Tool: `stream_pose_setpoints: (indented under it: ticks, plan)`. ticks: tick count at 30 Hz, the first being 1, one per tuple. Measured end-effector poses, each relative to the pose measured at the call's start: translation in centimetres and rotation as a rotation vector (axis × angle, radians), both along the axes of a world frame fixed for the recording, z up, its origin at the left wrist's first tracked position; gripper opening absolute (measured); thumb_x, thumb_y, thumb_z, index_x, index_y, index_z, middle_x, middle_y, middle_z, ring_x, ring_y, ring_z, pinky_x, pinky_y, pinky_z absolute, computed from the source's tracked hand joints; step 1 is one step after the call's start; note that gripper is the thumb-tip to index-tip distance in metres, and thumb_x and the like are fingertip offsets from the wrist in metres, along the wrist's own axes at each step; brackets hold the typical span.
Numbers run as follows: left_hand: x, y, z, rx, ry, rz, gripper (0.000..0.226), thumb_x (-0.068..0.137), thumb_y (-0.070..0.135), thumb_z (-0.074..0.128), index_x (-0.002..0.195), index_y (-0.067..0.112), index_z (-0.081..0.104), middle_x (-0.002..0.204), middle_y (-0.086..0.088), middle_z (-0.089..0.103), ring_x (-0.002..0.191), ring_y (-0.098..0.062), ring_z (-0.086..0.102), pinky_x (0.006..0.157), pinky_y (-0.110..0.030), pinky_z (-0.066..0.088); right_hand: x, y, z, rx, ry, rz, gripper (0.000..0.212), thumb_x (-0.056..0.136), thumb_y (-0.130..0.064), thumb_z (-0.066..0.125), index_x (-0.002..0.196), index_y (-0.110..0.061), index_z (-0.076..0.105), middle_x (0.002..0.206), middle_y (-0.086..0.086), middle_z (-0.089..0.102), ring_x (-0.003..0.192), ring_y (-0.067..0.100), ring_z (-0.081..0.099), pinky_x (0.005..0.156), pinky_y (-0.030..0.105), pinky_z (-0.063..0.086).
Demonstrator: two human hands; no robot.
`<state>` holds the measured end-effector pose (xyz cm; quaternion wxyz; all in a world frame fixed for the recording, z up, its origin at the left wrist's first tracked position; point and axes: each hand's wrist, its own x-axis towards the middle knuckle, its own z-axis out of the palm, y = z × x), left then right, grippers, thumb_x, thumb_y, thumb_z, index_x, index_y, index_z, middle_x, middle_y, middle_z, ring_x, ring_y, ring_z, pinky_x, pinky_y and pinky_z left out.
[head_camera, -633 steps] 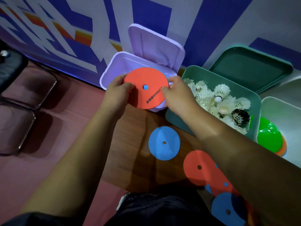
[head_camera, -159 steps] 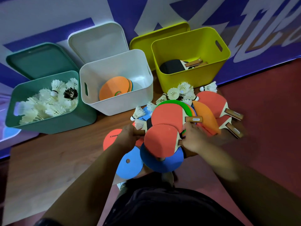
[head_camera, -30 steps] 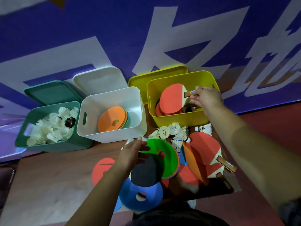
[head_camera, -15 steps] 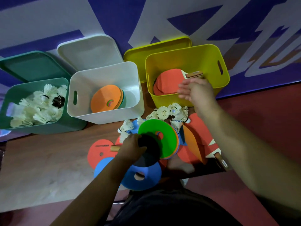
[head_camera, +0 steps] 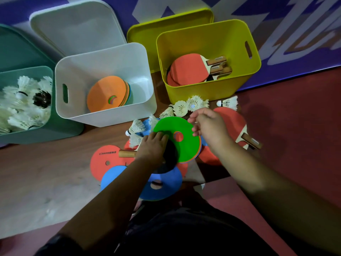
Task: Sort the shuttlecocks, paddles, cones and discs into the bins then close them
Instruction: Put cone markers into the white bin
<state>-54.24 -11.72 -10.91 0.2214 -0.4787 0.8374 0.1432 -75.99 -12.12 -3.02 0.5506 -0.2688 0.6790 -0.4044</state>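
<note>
Centrally, left hand (head_camera: 151,147) gripping black paddle (head_camera: 170,154), right hand (head_camera: 210,128) loosely curled, empty, over green cone (head_camera: 170,126)

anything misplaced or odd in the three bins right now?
Nothing is misplaced: the green bin holds only shuttlecocks, the white bin holds cones, and the yellow bin holds paddles. One oddity: a single dark shuttlecock sits among the white ones.

Three bins (head_camera: 208,93), three lids (head_camera: 77,26), two hands (head_camera: 153,146), at least five paddles (head_camera: 188,69).
</note>
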Motion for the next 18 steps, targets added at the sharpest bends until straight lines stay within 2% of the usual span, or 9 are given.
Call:
stream_pose_setpoints:
  ticks: [4,9,11,13,15,17,18]
  plan:
    - [0.8,-0.3,0.5,-0.037,0.008,-0.011,0.100,0.076,0.055,0.083,0.157,0.025,0.034,0.151,-0.007,0.040,0.138,-0.033,0.038,0.110,-0.046,0.035,0.3,1.2,-1.4,0.045,0.037,0.028,0.033,0.098,0.002,0.043,0.087,-0.016,0.069,0.083,0.000,0.076,0.053,0.011,0.059,0.055,0.032,0.053]
    - [2.7,-0.9,2.7,-0.041,0.088,0.078,0.071,0.085,0.053,0.075,0.146,0.030,0.049,0.135,-0.007,0.049,0.129,-0.034,0.044,0.103,-0.048,0.039,1.1,1.5,-2.0,0.100,0.020,0.060,0.031,0.099,0.000,0.044,0.089,-0.014,0.069,0.085,0.002,0.075,0.053,0.010,0.060,0.057,0.033,0.054]
    - [3.6,-1.5,4.0,0.043,0.190,0.150,0.054,0.091,0.045,0.072,0.140,0.030,0.056,0.129,-0.008,0.052,0.125,-0.033,0.049,0.096,-0.041,0.042,1.5,1.4,-1.8,0.117,0.019,0.096,0.029,0.100,-0.001,0.044,0.091,-0.013,0.069,0.090,0.006,0.076,0.055,0.011,0.060,0.058,0.033,0.054]
    - [4.5,-2.4,6.0,0.171,0.327,0.197,0.039,0.096,0.030,0.072,0.133,0.026,0.064,0.121,-0.007,0.054,0.114,-0.029,0.055,0.083,-0.024,0.037,2.1,1.3,-1.3,0.150,0.021,0.152,0.028,0.102,-0.001,0.044,0.095,-0.011,0.069,0.094,0.009,0.076,0.060,0.013,0.060,0.058,0.033,0.054]
    - [5.3,-3.1,8.4,0.212,0.434,0.196,0.028,0.099,0.022,0.070,0.127,0.023,0.068,0.111,0.000,0.054,0.102,-0.017,0.053,0.073,-0.007,0.032,2.7,1.3,-0.7,0.173,0.017,0.197,0.026,0.103,-0.002,0.044,0.098,-0.010,0.069,0.096,0.010,0.075,0.063,0.015,0.060,0.057,0.031,0.053]
    - [5.9,-3.7,10.7,0.232,0.599,0.266,0.022,0.099,0.012,0.069,0.120,0.017,0.070,0.103,0.002,0.059,0.095,-0.008,0.053,0.079,-0.007,0.035,3.1,1.2,-0.4,0.167,0.024,0.211,0.024,0.104,-0.004,0.046,0.102,-0.009,0.070,0.100,0.011,0.075,0.066,0.017,0.061,0.058,0.032,0.054]
    - [6.1,-4.1,11.5,0.256,0.705,0.329,0.019,0.098,0.008,0.069,0.115,0.016,0.071,0.100,0.002,0.062,0.092,-0.005,0.055,0.082,-0.015,0.040,3.3,1.1,-0.3,0.158,0.033,0.211,0.022,0.104,-0.006,0.047,0.104,-0.010,0.069,0.101,0.011,0.075,0.068,0.017,0.062,0.059,0.033,0.055]
